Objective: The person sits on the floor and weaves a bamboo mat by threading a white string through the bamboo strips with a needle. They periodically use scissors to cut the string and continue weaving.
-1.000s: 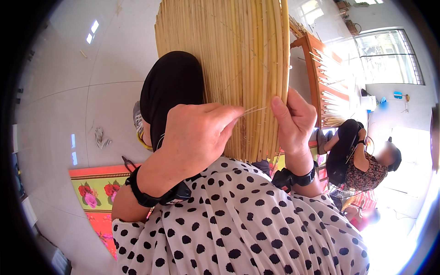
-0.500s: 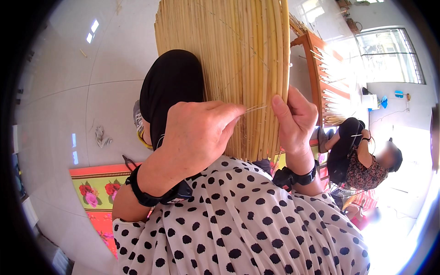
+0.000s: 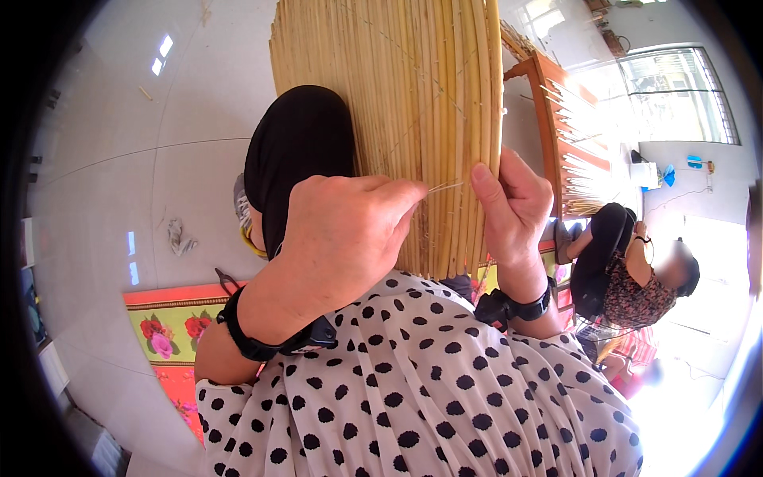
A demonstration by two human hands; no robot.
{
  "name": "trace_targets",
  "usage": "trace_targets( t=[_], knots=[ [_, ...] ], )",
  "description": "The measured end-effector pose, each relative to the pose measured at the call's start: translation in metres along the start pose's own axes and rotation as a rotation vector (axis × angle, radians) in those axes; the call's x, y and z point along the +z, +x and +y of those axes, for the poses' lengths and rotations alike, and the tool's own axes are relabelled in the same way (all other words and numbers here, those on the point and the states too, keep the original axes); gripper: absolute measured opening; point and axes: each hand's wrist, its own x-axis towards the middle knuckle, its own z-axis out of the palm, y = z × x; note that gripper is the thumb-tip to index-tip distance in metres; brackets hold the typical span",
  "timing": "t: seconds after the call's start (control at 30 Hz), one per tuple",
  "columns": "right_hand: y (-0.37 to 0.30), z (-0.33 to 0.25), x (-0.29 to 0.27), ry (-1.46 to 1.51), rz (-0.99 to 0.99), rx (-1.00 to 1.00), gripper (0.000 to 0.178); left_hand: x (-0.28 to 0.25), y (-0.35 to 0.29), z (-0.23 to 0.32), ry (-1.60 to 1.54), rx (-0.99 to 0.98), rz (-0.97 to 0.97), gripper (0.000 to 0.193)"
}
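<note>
A mat of straight yellow reed stalks (image 3: 397, 103), laid side by side, rests over my lap and reaches up out of the picture. Faint lines of stitching cross it. My left hand (image 3: 346, 230) is over the mat's near part, thumb and forefinger pinched on a thin pale thread (image 3: 445, 188). Two fine strands run from these fingertips toward the right edge. There my right hand (image 3: 513, 208) grips the outermost stalks, thumb on top and the other fingers around the side, partly hidden. Whether a needle is in the pinch cannot be made out.
Black-clad knee (image 3: 302, 151) presses beside the mat's left edge. A floral cloth (image 3: 171, 330) lies on the tiled floor, with dark-handled scissors or pliers (image 3: 226, 280). At right stand a wooden frame (image 3: 548, 119) with pale stalks and a seated person (image 3: 636, 274).
Both hands keep their places and grips. Only the surroundings shift slightly in the picture.
</note>
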Motion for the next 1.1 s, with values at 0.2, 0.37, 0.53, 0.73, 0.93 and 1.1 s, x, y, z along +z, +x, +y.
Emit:
trace_targets(
  t=[0.2, 0.37, 0.53, 0.73, 0.93, 1.1],
  knots=[
    [-0.004, -0.007, 0.004, -0.048, -0.021, -0.021, 0.023, 0.0, -0.001, -0.002, -0.042, 0.018, 0.022, 0.016],
    [-0.002, -0.024, 0.014, -0.07, -0.021, -0.146, 0.03, -0.012, -0.009, 0.0, -0.051, -0.001, 0.01, 0.018],
    [0.001, -0.02, 0.025, 0.124, -0.131, -0.325, 0.037, -0.037, -0.032, 0.003, -0.007, -0.109, -0.042, 0.022],
    [-0.003, -0.001, 0.045, 0.505, -0.383, -0.271, 0.03, -0.051, -0.069, -0.004, 0.06, -0.114, 0.043, 0.016],
    [-0.006, 0.01, 0.075, 0.745, -0.382, -0.263, 0.025, -0.054, -0.094, 0.003, 0.106, -0.227, 0.104, 0.012],
    [-0.002, 0.015, 0.081, 0.833, -0.442, -0.229, 0.025, -0.055, -0.096, 0.012, 0.209, -0.277, 0.119, 0.013]
  ],
)
